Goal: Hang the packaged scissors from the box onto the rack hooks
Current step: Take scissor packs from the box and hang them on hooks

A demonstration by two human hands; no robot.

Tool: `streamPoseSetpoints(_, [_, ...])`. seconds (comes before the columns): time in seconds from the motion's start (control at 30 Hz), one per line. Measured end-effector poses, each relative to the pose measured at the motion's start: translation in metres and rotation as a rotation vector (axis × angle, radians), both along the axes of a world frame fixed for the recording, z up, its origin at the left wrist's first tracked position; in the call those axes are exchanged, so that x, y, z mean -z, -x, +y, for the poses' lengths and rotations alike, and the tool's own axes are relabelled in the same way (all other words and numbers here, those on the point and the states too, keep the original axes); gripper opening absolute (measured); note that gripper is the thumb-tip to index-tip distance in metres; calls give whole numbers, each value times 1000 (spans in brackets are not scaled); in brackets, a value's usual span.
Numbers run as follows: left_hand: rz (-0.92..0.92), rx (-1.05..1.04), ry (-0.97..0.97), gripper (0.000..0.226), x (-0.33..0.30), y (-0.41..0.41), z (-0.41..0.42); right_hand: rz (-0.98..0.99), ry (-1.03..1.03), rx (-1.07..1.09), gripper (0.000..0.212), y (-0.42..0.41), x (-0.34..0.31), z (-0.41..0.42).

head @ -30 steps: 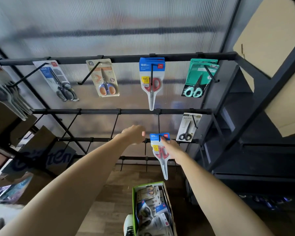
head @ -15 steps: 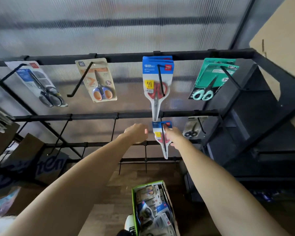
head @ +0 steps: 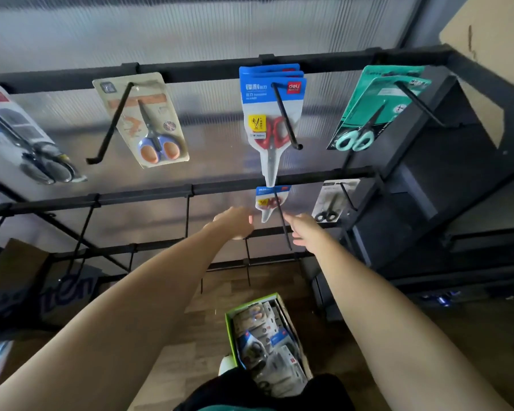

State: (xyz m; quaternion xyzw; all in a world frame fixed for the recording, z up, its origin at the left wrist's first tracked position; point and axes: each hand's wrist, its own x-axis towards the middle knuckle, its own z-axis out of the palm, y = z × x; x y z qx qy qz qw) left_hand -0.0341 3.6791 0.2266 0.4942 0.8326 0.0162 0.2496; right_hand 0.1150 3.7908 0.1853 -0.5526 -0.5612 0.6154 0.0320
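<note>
Left hand (head: 235, 222) sits at frame centre, just left of the red-handled pack (head: 270, 201) hanging on the middle-rail hook (head: 281, 218). Fingers loosely curled, holding nothing; whether the fingertips touch the pack cannot be told. Right hand (head: 304, 232) is just right of the same hook, fingers relaxed and slightly spread, also holding nothing. The hook rod runs down between the two hands, its tip below the right hand's fingers.

Red-handled pack: blue header card, threaded on the hook close to the middle rail (head: 149, 197), blade tip pointing down. It hangs free of both hands.

Upper rail (head: 190, 71), left to right across the frame:
- grey-handled scissors pack (head: 27, 137), far left, partly blurred
- orange-and-blue scissors pack (head: 144, 120), with a bare hook (head: 110, 129) in front of it
- stack of red-handled packs (head: 272, 120), upper centre, directly above the pack between the hands
- mint-handled packs (head: 374, 111), upper right

Middle rail, right of the hands: black-handled scissors pack (head: 333, 200) on its own hook.

Green-edged box (head: 267, 342), bottom centre of frame, stands on the wooden floor (head: 175, 366) and is filled with further scissors packs. Cardboard with blue lettering (head: 42, 289) leans at lower left. Black shelving (head: 428, 173) occupies the right side.
</note>
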Motion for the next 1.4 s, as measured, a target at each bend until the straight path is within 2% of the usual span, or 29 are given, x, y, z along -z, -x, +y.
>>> streamPoseSetpoints(0.17, [-31,-105,9,28,8,-31,-20,-129,-24,-156,54,-44,30,-28])
streamPoseSetpoints(0.3, [-86,-263,18,27,23,-73,-52,-194,-55,-282,46,-84,52,-51])
streamPoseSetpoints(0.4, [-153,-394,65,27,42,-120,-90,-238,-80,-414,32,-114,70,-69])
streamPoseSetpoints(0.57, [-188,-578,115,28,85,-189,-147,-289,-121,-624,38,-152,116,-101])
streamPoseSetpoints(0.77, [-254,-743,183,29,136,-260,-209,-393,-96,-885,30,-197,173,-152])
streamPoseSetpoints(0.87, [-295,-770,204,25,167,-276,-223,-418,-82,-944,29,-214,185,-174])
streamPoseSetpoints(1.0, [-332,-763,221,34,218,-287,-231,-478,-100,-987,37,-230,218,-196])
streamPoseSetpoints(1.1, [-368,-759,227,34,266,-290,-231,-515,-129,-986,50,-237,255,-204])
streamPoseSetpoints(1.4, [-392,-783,245,38,400,-288,-226,-552,-166,-983,43,-233,383,-202])
